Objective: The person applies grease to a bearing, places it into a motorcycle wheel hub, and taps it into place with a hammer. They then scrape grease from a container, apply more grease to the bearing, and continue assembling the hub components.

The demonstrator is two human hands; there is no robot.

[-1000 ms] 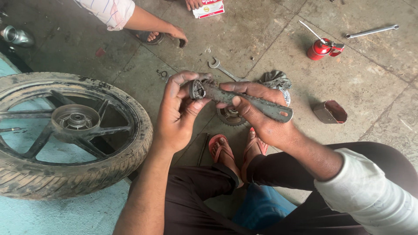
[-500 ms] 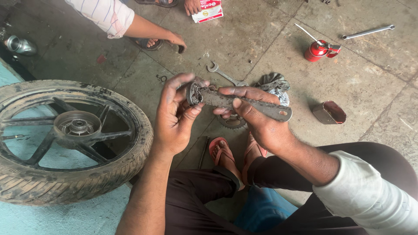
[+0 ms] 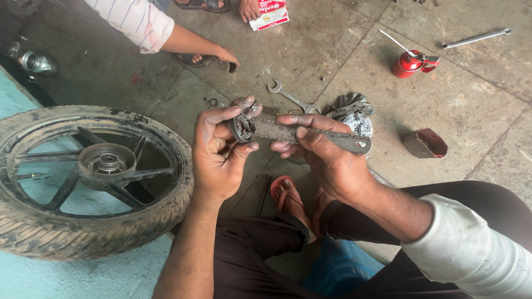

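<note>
Head view looks down on a stained concrete floor (image 3: 332,61), cracked into slabs. At the floor's far left corner lies a small shiny metal cylinder (image 3: 37,63). Below it, along the left edge, a motorcycle wheel (image 3: 88,180) with a worn tyre and dark spokes lies flat, partly over a pale blue surface (image 3: 33,277). Above the wheel, another person's arm in a striped sleeve (image 3: 136,22) reaches down, and that co-worker's hand (image 3: 224,54) touches the floor beside a small dark object.

Near the middle, held up over the floor, the left hand (image 3: 219,158) is clenched around a round, greasy bearing-like part (image 3: 242,128), thumb under it and fingers (image 3: 233,113) curled over its top. That part sits on the left end of a flat grey metal bar (image 3: 310,135). The right hand (image 3: 327,163) grasps the bar from below, its fingers laid along and over the bar's middle, while the bar's right end sticks out free.

Behind the hands a double-ended spanner (image 3: 291,98) lies on the floor, just beside a crumpled grey rag (image 3: 349,111). A red-and-white carton (image 3: 269,14) rests at the far edge. Farther right stand a red oil can (image 3: 410,62) with a thin spout, a long bright wrench (image 3: 476,39) near the far right corner, and a small open dark container (image 3: 425,143). Red sandals (image 3: 288,194) show under the hands.
</note>
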